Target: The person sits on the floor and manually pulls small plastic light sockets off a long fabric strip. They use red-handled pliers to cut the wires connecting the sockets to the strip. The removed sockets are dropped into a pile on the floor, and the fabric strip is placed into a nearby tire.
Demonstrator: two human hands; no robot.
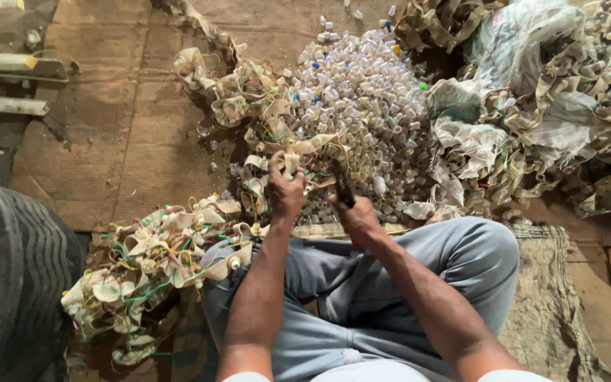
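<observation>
1. Nearest to me I see my own grey trousers (419,283), legs folded, with both forearms reaching forward over them.
2. My left hand (286,189) is closed around a cream fabric strip (288,161) with small sockets and coloured wires on it; the fingers wrap the strip just above my knees.
3. My right hand (356,214) is clamped on a dark tool (342,185), which points up and away from me, its tip close beside the strip in the left hand. I cannot tell what kind of tool it is.
4. To my left, lying against my thigh, is a tangle of cut strips (153,262) with green, yellow and red wires running through it.
5. At the left edge there is a black rubber tyre (15,269), partly out of frame.
6. Under me is a worn woven mat (553,297), which lies on a floor of flattened cardboard (118,127).
7. Just beyond the hands is a heap of small clear plastic caps (362,106), with a few blue, green and yellow ones scattered among them.
8. To the right of that heap, farther off, there is a larger pile of crumpled strips and sacking (546,113), reaching to the top right corner.
9. More loose strips (231,88) trail along the heap's left side towards the top edge.
</observation>
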